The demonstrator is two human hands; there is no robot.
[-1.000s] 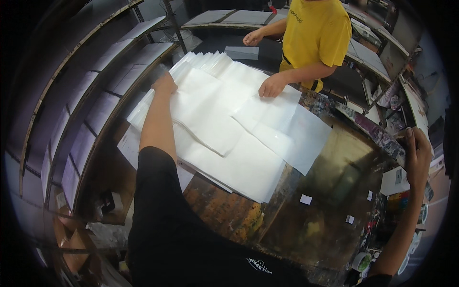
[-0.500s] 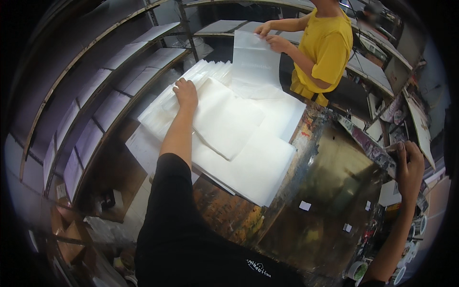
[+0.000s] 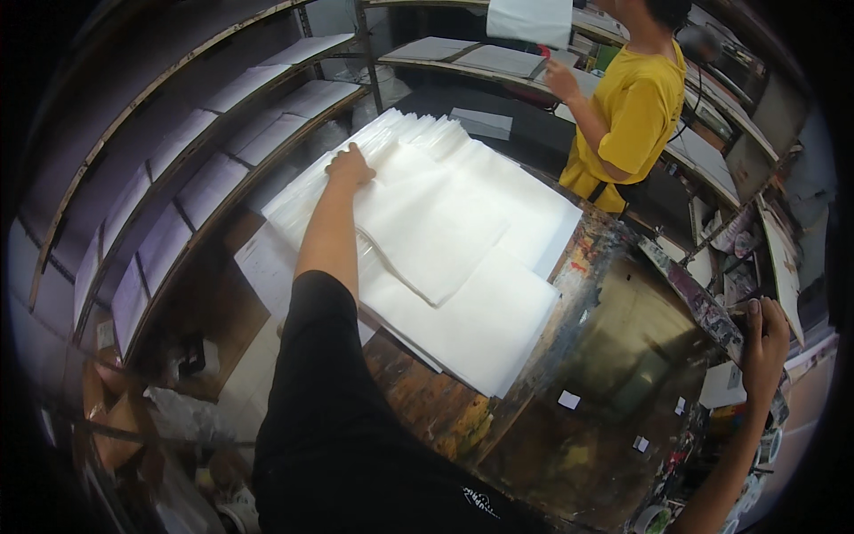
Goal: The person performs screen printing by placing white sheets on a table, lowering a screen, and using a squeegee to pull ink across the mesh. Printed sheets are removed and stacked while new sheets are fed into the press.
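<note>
My left hand (image 3: 351,167) is at the upper left corner of the top white sheet (image 3: 436,222), its fingers bent around the edge; the fingertips are partly hidden. That sheet lies on a broad pile of thin white plastic sheets or bags (image 3: 311,182), their far left edges ruffled. At the right, my right hand (image 3: 767,347) grips the near end of a paint-stained bar (image 3: 689,289), which looks like the edge of a printing screen frame. Left of the bar is a dark, shiny brownish-yellow surface (image 3: 614,356) bearing a few small white squares (image 3: 568,400).
A co-worker in a yellow shirt (image 3: 636,116) stands across the table, raising a white sheet (image 3: 529,22). Racks with white sheets (image 3: 182,142) line the left and back. Paint pots (image 3: 654,518) sit at lower right. Clear plastic and cardboard boxes (image 3: 111,400) lie at lower left.
The co-worker has lifted the white sheet off the pile's far side and turned away with it, upward and to the right. My hands stay at the pile and bar; the view has shifted slightly.
</note>
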